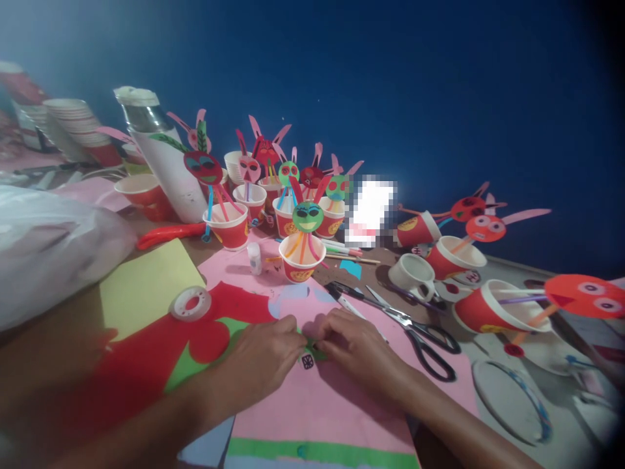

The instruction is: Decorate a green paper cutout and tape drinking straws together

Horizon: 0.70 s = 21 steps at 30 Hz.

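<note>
My left hand and my right hand meet over the pink paper sheet, fingers pinched together. Between the fingertips a small green paper piece shows, mostly covered by them. Just below it lies a tiny square with a black pattern. Red paper and green paper, with cut curved edges, lie by my left forearm. To the right of my right hand rest black-handled scissors, blades apart. A paper cup holding a green face with red ears stands beyond my hands.
Several similar cups with paper faces stand along the back and right. A roll of tape, yellow paper, a white mug and a small white bottle lie around. A plastic bag bulges at left, before a blue wall.
</note>
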Available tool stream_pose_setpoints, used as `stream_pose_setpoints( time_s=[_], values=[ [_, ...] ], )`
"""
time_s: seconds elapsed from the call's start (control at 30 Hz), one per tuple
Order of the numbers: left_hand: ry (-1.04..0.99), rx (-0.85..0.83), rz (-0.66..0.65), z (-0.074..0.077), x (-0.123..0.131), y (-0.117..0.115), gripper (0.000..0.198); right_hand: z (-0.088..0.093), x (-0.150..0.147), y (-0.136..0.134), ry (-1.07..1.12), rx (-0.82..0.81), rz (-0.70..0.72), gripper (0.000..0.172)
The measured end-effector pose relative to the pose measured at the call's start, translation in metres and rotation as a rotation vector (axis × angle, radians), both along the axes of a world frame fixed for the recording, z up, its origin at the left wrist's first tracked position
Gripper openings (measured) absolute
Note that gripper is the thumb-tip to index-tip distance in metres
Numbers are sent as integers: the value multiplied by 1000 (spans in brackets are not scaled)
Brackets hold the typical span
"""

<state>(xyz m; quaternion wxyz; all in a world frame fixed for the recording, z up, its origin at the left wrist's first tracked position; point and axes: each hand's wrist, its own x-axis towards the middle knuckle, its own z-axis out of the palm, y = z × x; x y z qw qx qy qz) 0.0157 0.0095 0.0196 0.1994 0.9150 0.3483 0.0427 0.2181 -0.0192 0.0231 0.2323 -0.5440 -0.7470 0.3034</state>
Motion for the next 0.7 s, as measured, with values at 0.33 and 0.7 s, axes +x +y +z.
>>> stream_pose_setpoints(
  time_s=[0.33, 0.7],
  values=[
    [-406, -387, 180, 12, 2, -2, 26, 11, -2, -3, 259, -221, -82, 9],
    [-552, -601, 288, 10, 8, -2, 14, 13, -9, -8, 318, -182, -100, 7]
  ],
)
